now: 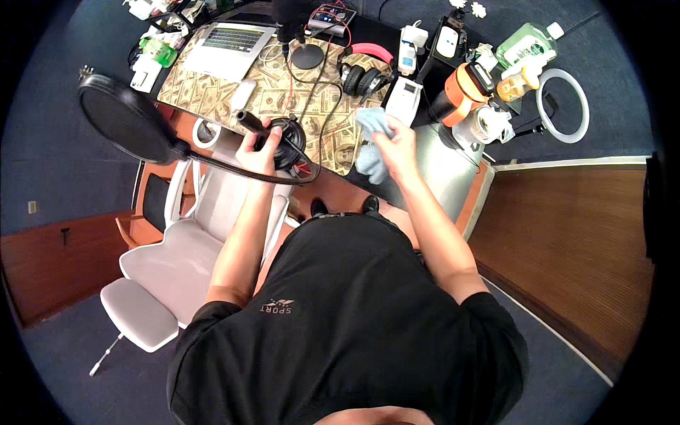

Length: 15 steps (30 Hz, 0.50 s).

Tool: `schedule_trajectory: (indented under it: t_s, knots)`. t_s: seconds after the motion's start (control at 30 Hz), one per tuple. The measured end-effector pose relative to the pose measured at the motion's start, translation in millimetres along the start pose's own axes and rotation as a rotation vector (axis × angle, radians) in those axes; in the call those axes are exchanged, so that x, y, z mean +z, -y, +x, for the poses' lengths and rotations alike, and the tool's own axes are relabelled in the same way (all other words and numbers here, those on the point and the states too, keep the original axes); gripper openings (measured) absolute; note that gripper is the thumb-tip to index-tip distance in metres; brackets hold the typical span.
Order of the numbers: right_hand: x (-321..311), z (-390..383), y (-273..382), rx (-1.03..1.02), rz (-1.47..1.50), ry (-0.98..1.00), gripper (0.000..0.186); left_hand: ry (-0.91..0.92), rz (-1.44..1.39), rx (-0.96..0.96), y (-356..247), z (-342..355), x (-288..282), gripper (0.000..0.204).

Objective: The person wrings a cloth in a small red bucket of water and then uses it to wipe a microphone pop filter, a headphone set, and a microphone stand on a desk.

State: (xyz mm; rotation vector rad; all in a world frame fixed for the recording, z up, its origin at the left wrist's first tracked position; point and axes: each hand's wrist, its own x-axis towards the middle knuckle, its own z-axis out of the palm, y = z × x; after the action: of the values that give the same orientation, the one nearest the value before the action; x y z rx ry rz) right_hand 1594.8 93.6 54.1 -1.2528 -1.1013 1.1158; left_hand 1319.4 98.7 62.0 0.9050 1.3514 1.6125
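Walls: dark blue upper part (53,156), wood-brown panelling below, redder panelling at left (71,265), browner panelling at right (567,241) with pale trim (577,161) along its top. Small wall plate (32,207) on the left blue. Floor: dark blue (60,368) in the lower corners. Furniture: desk with banknote-patterned top (202,83); light grey chair (166,262) beside it, wood-armed seat (157,205) behind. Desk and chair brightly lit.
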Motion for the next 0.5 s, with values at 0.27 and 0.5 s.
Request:
schedule_trajectory:
  t_s: [0.27,0.5]
  knots:
    - [7,-46,106,-0.341,-0.568,0.466,0.062,-0.054,0.381,0.28,84,12,-5,0.037]
    - [14,-47,109,0.001,-0.98,0.644,0.034,0.145,0.675,0.285,82,-12,16,0.043]
